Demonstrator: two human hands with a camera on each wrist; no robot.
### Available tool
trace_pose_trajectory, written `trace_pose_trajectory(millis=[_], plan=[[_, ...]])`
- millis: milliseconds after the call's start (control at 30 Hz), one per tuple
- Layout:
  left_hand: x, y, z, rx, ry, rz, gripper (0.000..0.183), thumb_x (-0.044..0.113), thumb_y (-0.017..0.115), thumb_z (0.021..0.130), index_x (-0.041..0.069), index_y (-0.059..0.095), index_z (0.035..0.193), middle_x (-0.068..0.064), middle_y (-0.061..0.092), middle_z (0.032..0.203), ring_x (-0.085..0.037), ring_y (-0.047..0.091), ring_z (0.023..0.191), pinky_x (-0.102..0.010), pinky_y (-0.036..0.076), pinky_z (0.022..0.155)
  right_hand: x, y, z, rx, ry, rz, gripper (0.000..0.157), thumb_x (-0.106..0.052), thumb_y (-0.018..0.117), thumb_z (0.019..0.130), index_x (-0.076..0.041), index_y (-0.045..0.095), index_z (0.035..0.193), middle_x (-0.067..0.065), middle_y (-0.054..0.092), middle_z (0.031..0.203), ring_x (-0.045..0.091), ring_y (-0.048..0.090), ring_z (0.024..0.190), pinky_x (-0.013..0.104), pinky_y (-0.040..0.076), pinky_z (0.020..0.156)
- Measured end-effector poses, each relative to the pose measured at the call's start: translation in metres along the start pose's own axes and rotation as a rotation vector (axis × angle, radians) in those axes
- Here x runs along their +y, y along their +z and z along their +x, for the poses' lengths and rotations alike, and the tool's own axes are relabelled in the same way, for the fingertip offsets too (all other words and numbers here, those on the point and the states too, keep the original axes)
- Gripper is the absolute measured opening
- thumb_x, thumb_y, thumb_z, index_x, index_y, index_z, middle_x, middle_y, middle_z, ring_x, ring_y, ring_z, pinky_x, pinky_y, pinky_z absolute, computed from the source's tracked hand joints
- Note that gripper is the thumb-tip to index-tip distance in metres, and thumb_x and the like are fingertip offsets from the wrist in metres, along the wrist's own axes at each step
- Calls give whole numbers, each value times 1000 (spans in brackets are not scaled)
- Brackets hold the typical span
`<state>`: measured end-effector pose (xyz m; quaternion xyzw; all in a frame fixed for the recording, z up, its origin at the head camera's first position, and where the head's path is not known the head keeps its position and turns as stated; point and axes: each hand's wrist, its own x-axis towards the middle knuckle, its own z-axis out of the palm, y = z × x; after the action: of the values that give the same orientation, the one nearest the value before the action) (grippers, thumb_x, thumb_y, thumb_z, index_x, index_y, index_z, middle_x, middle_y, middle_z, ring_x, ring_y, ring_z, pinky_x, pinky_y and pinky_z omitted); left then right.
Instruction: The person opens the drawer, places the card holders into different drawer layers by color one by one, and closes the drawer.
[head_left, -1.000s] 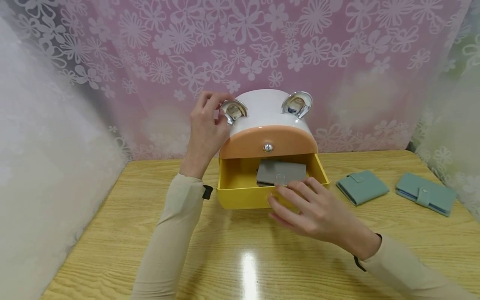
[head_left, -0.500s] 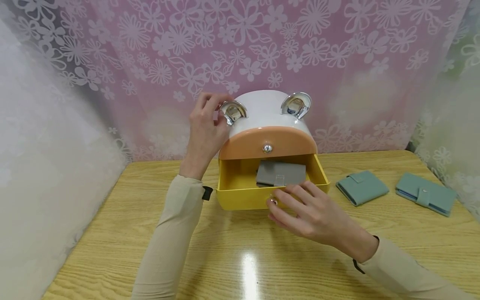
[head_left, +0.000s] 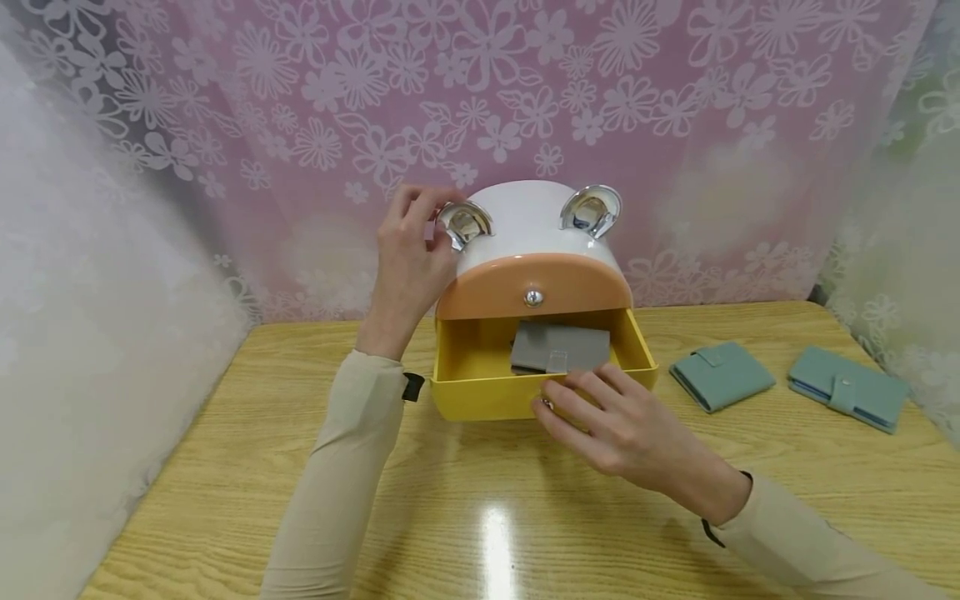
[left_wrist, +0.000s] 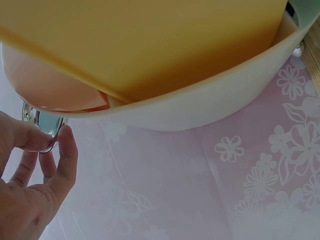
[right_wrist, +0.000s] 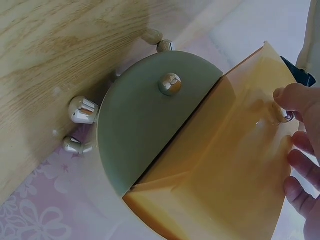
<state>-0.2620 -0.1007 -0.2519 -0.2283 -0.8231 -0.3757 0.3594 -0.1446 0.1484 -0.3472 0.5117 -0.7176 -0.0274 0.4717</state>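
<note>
While I monitor remotely, the left hand point(head_left: 412, 258) pinches the chrome ear point(head_left: 468, 222) of the box point(head_left: 528, 217), which stands near the tabletop's point(head_left: 300, 467) back edge. Drawer work appears partway, in my judgement: the drawer point(head_left: 480, 400) is out, a grey wallet point(head_left: 555, 343) lies inside toward its right, and closure is not yet done. Whether it is being drawn or pushed, I cannot tell. Condition noted: glossy yellow, rounded below, no damage visible. The right hand point(head_left: 633, 437) pinches its knob point(right_wrist: 283, 114), remaining fingers bent. Toward the tabletop's right edge lie a green wallet point(head_left: 722, 377) and a second green wallet point(head_left: 847, 389), both untouched.
</note>
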Motion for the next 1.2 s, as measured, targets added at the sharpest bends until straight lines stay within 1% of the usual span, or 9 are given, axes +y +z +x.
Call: trace_pose_trajectory(millis=[100, 333, 567, 967, 1200], plan=[[0, -1, -1, -5, -3, -7, 32, -6, 51, 93, 8, 71, 114, -14, 57, 110, -25, 62, 100, -35, 63, 75, -1, 0, 0, 5, 6, 1, 31, -6, 43, 109, -9, 74, 111, 8, 71, 107, 25, 63, 89, 36, 50, 69], [0, 0, -2, 0, -11, -23, 33, -6, 51, 93, 9, 71, 114, -14, 58, 109, -25, 62, 100, -35, 64, 75, -1, 3, 2, 46, 11, 6, 30, -6, 45, 108, -8, 74, 108, 9, 71, 106, 26, 64, 88, 37, 50, 67], [-1, 0, -2, 4, -9, -21, 32, -6, 51, 93, 9, 71, 113, -13, 58, 109, -24, 62, 98, -34, 63, 74, -1, 4, 2, 43, 18, 1, 30, -6, 44, 108, -8, 74, 108, 9, 71, 106, 26, 64, 88, 37, 51, 67], [-2, 0, 0, 12, -4, -27, 32, -6, 50, 93, 8, 71, 113, -14, 58, 108, -24, 62, 99, -35, 63, 73, 4, 10, 4, 68, 27, -3, 25, -3, 49, 105, -7, 74, 105, 10, 71, 105, 27, 64, 87, 37, 51, 67], [-1, 0, 0, 0, -13, -15, 32, -5, 51, 93, 8, 71, 114, -14, 58, 109, -24, 63, 100, -35, 63, 74, 7, 14, 4, 49, 45, 2, 25, -2, 49, 105, -7, 74, 106, 10, 70, 106, 28, 64, 90, 38, 54, 69]])
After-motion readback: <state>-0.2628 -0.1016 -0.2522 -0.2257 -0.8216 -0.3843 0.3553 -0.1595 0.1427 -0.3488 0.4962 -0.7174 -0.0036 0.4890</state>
